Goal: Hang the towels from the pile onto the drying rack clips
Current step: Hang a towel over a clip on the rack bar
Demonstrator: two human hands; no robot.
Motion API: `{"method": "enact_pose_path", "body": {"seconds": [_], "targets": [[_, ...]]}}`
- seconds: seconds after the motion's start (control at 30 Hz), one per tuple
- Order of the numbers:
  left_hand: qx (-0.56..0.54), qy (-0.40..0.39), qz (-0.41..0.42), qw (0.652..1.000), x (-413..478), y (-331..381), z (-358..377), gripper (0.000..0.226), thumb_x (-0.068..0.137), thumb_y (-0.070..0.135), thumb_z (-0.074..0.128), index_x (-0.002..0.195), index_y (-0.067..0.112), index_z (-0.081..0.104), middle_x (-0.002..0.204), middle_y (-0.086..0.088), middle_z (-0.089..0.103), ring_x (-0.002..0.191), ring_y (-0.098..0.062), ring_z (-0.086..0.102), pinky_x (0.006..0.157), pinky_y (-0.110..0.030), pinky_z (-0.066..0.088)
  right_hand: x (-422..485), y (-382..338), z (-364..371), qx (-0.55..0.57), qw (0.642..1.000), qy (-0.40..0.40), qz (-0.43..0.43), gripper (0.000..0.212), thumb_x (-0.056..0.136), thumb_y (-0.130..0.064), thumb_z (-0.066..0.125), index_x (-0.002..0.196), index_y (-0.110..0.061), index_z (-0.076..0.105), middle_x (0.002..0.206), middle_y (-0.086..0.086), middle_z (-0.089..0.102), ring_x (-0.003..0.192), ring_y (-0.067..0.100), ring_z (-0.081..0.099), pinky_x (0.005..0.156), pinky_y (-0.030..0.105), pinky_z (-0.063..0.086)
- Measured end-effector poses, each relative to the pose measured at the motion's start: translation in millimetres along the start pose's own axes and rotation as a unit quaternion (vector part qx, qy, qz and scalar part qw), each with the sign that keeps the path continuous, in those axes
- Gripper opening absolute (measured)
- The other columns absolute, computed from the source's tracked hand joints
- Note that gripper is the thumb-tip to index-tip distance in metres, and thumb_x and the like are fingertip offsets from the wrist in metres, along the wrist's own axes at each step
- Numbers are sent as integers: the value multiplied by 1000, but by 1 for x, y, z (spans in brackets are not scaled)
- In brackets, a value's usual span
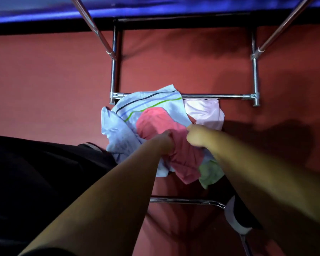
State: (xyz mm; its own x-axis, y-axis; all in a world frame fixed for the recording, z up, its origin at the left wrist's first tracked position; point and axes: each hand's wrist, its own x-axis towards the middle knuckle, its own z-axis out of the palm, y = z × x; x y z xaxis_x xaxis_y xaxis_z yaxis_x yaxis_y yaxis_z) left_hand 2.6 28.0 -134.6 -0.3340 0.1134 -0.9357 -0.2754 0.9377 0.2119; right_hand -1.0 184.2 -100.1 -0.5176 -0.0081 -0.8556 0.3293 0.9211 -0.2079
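A red floor (pixel 44 80) is carrying everything, with the drying rack (pixel 183 96) standing over it, its lower crossbar running left to right. The pile of towels (pixel 122 115) is lying against that bar's left end, straight ahead of both arms. On top, a pink towel (pixel 155 121) is stretching from the bar back toward the person. The left hand (pixel 164 143) is closing on its near-left fold; the right hand (pixel 198 137), equally near, is pinching its right edge. No clips are showing.
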Motion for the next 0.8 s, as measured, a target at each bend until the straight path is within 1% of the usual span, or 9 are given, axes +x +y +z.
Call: {"method": "enact_pose_path", "body": {"seconds": [0.07, 0.17, 0.27, 0.4, 0.47, 0.57, 0.63, 0.7, 0.8], "targets": [[-110, 57, 1, 992, 32, -13, 7, 67, 68, 51, 61, 128, 22, 67, 118, -8, 76, 106, -30, 74, 92, -39, 60, 9, 4, 8, 23, 1000, -10, 6, 36, 103, -6, 47, 137, -3, 58, 135, 21, 64, 118, 38, 64, 87, 35, 50], [-178, 95, -11, 979, -5, 7, -12, 39, 92, 30, 67, 125, 11, 74, 116, -13, 75, 111, -31, 72, 85, -34, 56, 16, 5, 11, 57, 998, -13, -8, 46, 97, -7, 53, 143, -10, 53, 123, 20, 66, 98, 34, 62, 70, 30, 42], [-239, 125, -50, 962, -5, 12, -30, 36, 91, 23, 77, 121, 2, 72, 114, -15, 73, 108, -33, 72, 82, -35, 54, 21, 3, 10, 84, 996, -24, 8, 62, 91, -11, 64, 150, -13, 45, 116, 20, 62, 91, 30, 57, 58, 33, 38], [-368, 65, -55, 926, -1, 0, -35, 17, 92, 13, 77, 102, 0, 73, 105, -27, 73, 99, -40, 73, 92, -53, 60, 23, -1, 10, 135, 990, -18, 35, 90, 81, -25, 81, 159, -20, 37, 134, 14, 63, 104, 31, 67, 79, 36, 57], [-413, -19, -52, 909, -4, -1, -35, 20, 95, 10, 66, 111, -1, 71, 118, -30, 72, 111, -45, 71, 103, -66, 52, 25, -1, 10, 165, 986, -17, 26, 70, 81, -27, 79, 146, -30, 52, 128, 9, 68, 106, 30, 69, 90, 40, 60], [-465, -65, -17, 883, -10, 3, -38, 17, 98, 8, 59, 94, 4, 75, 81, -13, 76, 77, -28, 72, 87, -39, 60, 27, -3, 11, 159, 987, 9, -23, 4, 94, -24, 66, 98, -25, 68, 97, 2, 70, 88, 23, 66, 75, 29, 53], [-479, -55, 16, 876, -23, 10, -46, 14, 88, 13, 71, 78, 7, 78, 70, -9, 70, 68, -24, 67, 82, -37, 55, 26, -8, 8, 161, 986, 25, -42, 13, 97, -28, 66, 90, -19, 72, 89, 1, 68, 85, 23, 63, 73, 30, 46], [-462, 35, 47, 885, -29, 12, -52, 16, 75, 15, 81, 60, 11, 75, 69, -19, 66, 71, -34, 69, 77, -54, 56, 25, -12, 2, 196, 979, 37, -30, 19, 93, -32, 70, 97, -16, 77, 96, 4, 75, 91, 26, 69, 83, 34, 53], [-410, 122, 69, 901, -34, 12, -58, 17, 91, 29, 77, 79, 17, 76, 73, -10, 67, 76, -28, 66, 75, -50, 59, 16, -21, -18, 294, 954, 59, -30, 20, 84, -32, 70, 93, -18, 81, 97, 4, 80, 94, 24, 73, 81, 34, 55]]}}
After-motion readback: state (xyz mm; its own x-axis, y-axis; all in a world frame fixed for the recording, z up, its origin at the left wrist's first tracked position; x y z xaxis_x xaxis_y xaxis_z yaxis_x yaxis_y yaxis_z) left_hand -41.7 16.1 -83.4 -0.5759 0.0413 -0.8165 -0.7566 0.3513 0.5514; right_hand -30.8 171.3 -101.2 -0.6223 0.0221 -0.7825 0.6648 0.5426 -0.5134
